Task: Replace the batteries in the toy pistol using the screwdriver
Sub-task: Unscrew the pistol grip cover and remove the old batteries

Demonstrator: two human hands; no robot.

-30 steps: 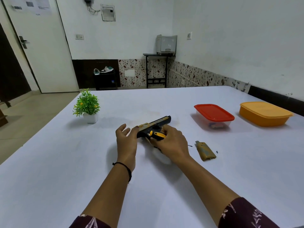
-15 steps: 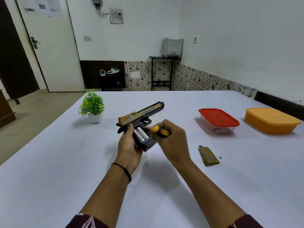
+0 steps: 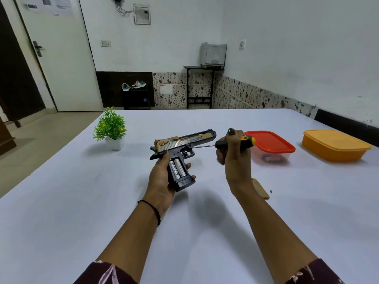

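You are holding the toy pistol (image 3: 182,143) up off the table (image 3: 82,212) in your left hand (image 3: 161,181), with your fingers and thumb curling round its grip and the barrel pointing to the right. The grip's side is lying open towards you, and two batteries (image 3: 177,168) are sitting side by side inside it.

Your right hand (image 3: 235,162) is gripping the screwdriver (image 3: 248,141) by its black and yellow handle, fingers wrapping fully round it. You are keeping it level, with the thin metal shaft pointing left and its tip lying close to the trigger area; whether it is touching the pistol cannot be told.

A tan cover piece (image 3: 262,190) is lying flat on the table just behind your right wrist, partly hidden by it. Farther right, a clear box with a red lid (image 3: 269,141) and an orange box (image 3: 334,145) are sitting apart from each other. A small green plant (image 3: 111,128) in a white pot is standing on the table to the left of the pistol.
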